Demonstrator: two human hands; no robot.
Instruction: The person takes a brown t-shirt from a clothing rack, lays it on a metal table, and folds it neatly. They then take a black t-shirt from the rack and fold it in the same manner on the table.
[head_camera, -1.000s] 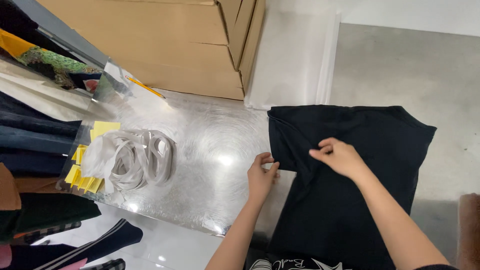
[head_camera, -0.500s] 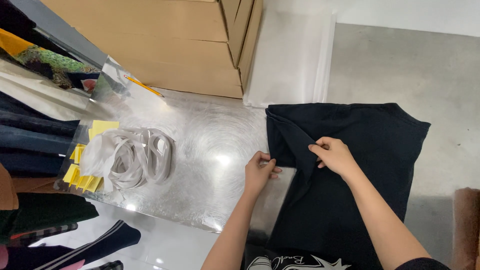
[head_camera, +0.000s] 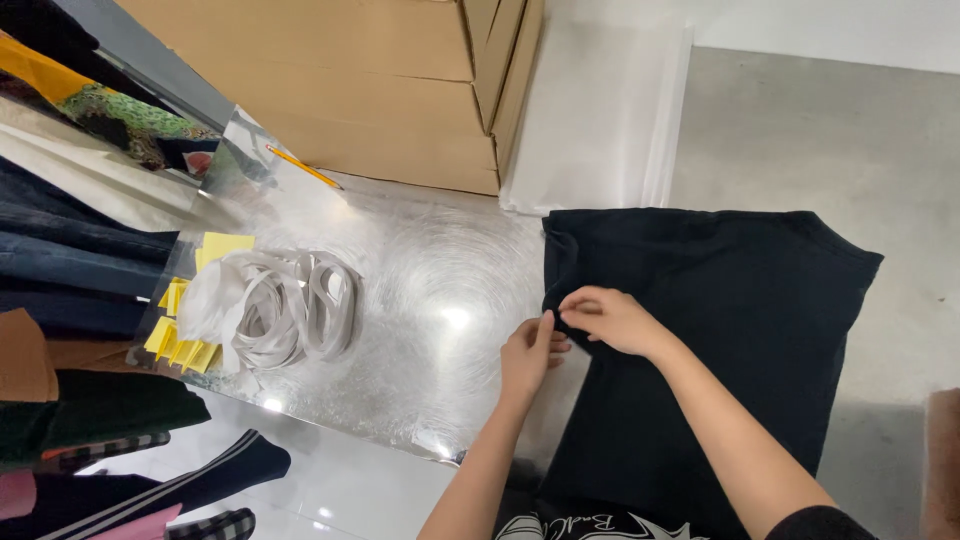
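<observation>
Both hands meet at the left edge of a black garment that lies spread flat over a shiny metal sheet and grey floor. Left hand rests with its fingers together and pointing away from the person, fingertips pressed on the cloth's edge, the thumb side touching the other hand. Right hand lies just beyond it on the cloth, fingers curled and pinching a small fold of the black fabric (how much cloth sits inside the pinch cannot be told). The garment runs out to the right of the hands and back toward the person, where a white printed pattern shows at its near edge.

Well to the left of the hands, on the metal sheet, lies a loose coil of white strips, with yellow paper tags just beside it on its far-left side. Farther left still is a pile of folded dark clothes. Beyond the hands stands a stack of cardboard boxes, with a yellow pencil near their foot and white sheets leaning just to their right.
</observation>
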